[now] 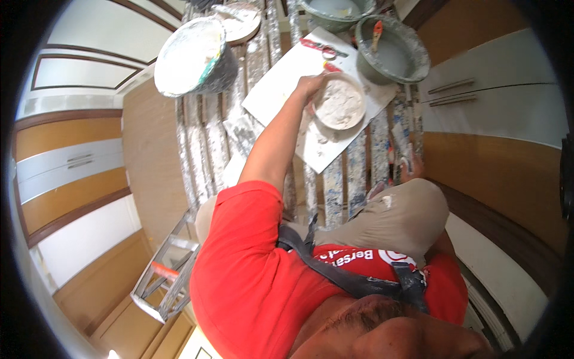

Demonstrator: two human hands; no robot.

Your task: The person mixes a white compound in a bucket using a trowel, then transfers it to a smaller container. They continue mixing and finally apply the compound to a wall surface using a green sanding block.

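My left hand [310,88] is closed on the near-left rim of a round white tub [339,102], which holds lumpy white powder or paste. The tub rests on a white board [323,146] laid across paint-spattered slats. Beyond my left hand, red-handled tools [326,51] lie on the board; their exact kind is hard to make out. My right hand [411,170] is low beside my raised knee, at the right edge of the slats. Its fingers are partly hidden, and something small and whitish shows at them.
A large bucket [222,73] with white stuff stands at the far left, beside a round white-smeared container [242,24]. Two grey basins [391,75] stand far right; a brush [376,37] leans in the nearer. Cabinets [496,113] flank the slats [335,197]; a ladder [170,275] stands left.
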